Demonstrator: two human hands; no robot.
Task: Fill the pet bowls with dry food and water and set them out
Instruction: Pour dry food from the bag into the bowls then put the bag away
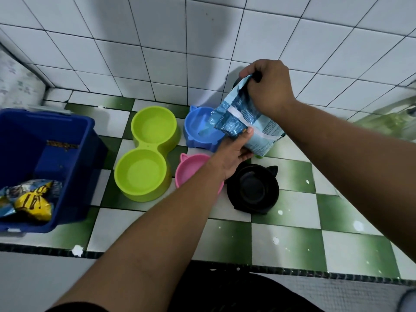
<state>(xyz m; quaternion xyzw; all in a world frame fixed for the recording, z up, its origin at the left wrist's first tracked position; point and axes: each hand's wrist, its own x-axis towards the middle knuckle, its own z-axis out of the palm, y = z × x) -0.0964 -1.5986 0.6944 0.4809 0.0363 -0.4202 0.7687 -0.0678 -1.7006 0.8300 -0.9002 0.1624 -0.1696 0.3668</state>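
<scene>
1. Food bag [234, 119], pale blue foil. Its top is bunched inside the right hand and its base is hidden behind the left. The print is too blurred to read, and it cannot be told whether the mouth is open.
2. Blue bowl [197, 129], cat-eared. Its right part is covered by the bag's lower-left corner.
3. Pink bowl [191, 168]. Its near-right half is hidden under the left forearm.
4. Small green object [258, 156] peeks from below the bag. It is mostly hidden and cannot be identified.
5. Pale green shape [387, 122] at the frame's right edge is blurred and cut off.
6. Blue bin [90, 140] sits at the left edge of the checkered tile floor [286, 244] and is cropped by the frame. A crumpled yellow-and-blue packet [29, 199] lies in its near corner. Brownish bits [63, 145] lie further in, too small to make out.
7. Right hand [267, 86] comes in from the right, back of hand up. Its fingers are curled tight round the bag's bunched top.
8. Left hand [231, 154]: the arm stretches forward across the pink bowl. The hand holds the bag's lower edge, with the thumb pressed on its front face.
9. The bag hangs tilted between both hands, at the floor's back edge by the white-tiled wall [157, 52], over the blue bowl's right side.
10. Green double bowl [148, 152] stands left of the blue and pink bowls.
11. Black bowl [252, 188] stands just right of the pink one, nearer than the bag.
</scene>
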